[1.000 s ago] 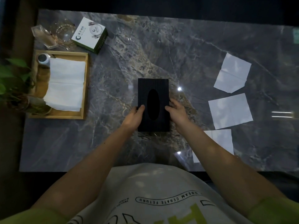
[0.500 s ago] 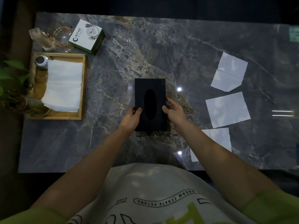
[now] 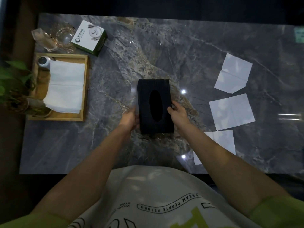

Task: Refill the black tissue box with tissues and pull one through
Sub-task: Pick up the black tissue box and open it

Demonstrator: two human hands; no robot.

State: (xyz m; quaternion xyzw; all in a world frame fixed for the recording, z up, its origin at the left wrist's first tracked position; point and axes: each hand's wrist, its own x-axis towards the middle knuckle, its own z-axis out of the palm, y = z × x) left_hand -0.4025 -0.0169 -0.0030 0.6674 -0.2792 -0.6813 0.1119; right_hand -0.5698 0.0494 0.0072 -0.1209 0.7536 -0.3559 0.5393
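Dark marble table (image 3: pixel 197 55), and I'm holding the black tissue box (image 3: pixel 144 96) mid-table, nearer the front edge, left hand (image 3: pixel 130 118) and right hand (image 3: pixel 178 115) curling round its long sides. I'm judging it stiff, light, slick.

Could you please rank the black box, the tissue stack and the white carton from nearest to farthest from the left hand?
1. The black box, held by the left hand.
2. The tissue stack, left, in the tray.
3. The white carton, far-left corner.
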